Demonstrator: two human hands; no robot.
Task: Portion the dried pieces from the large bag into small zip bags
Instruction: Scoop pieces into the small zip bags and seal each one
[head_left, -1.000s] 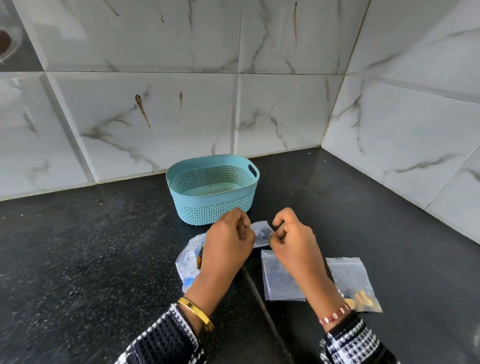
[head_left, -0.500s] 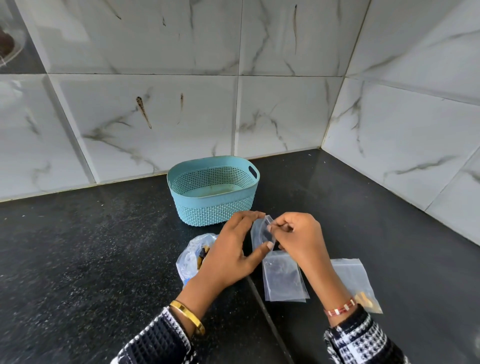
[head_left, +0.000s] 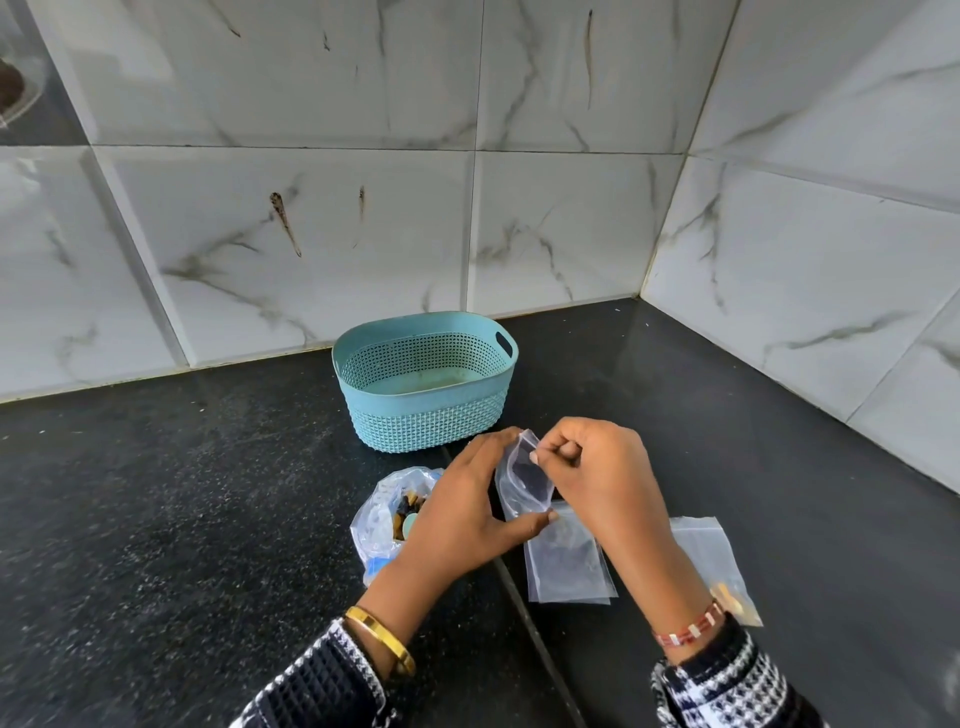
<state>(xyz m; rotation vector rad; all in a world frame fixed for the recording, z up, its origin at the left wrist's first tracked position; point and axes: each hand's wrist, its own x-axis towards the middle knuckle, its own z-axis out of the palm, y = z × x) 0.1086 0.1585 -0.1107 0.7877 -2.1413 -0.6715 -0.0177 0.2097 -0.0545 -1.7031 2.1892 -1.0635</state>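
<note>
Black counter (head_left: 156, 519): I've got the zip bag (head_left: 522, 480) upright now, right hand (head_left: 597, 483) pinching its lip, left hand (head_left: 467, 514) cupping w/ thumb under, so it's ready for filling.

the left hand (head_left: 470, 512) covers part of the large bag (head_left: 382, 512), and the right forearm hides part of the filled zip bag (head_left: 719, 561).

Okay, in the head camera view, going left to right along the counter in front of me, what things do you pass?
Large bag of dried pieces → left hand → small zip bag held up → right hand → zip bag with a few pieces.
</note>
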